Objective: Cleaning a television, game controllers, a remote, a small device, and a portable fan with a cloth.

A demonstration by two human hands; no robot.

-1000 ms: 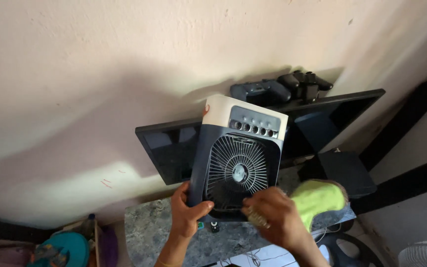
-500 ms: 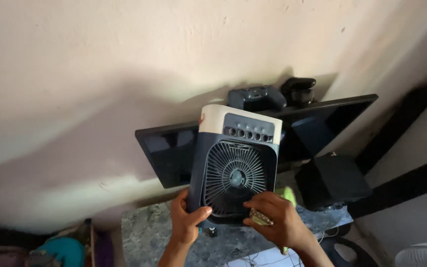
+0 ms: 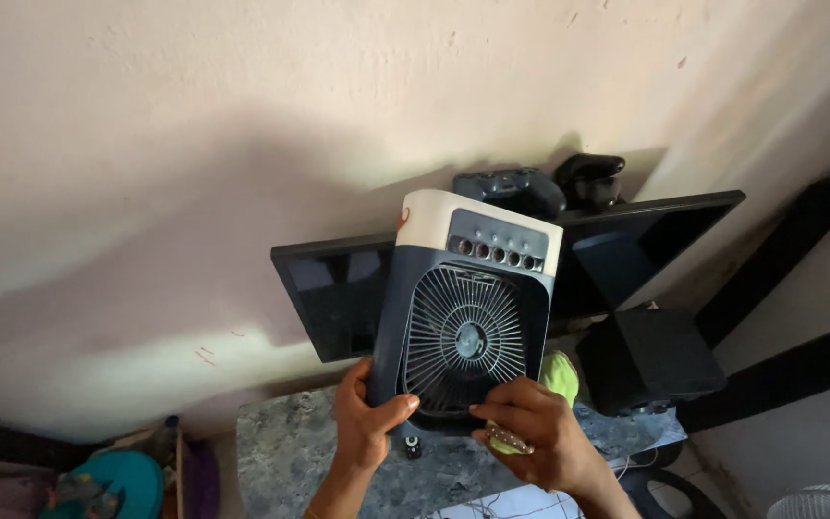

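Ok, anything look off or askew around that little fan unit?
Two game controllers are perched on the top edge of the dark screen, an odd, tippy spot. The fan unit is tilted, held up off the stone counter by the left hand and right hand. No damage shows.

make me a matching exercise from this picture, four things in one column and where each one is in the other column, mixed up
Things:
1. dark blue and white box-shaped desk fan
2. black game controller
3. black flat screen
4. lime green cloth

Places:
A. on top of the screen's upper edge
B. against the wall behind the fan
C. held up between the left hand and right hand
D. peeking out behind the fan's lower right corner

Pairs: 1-C, 2-A, 3-B, 4-D
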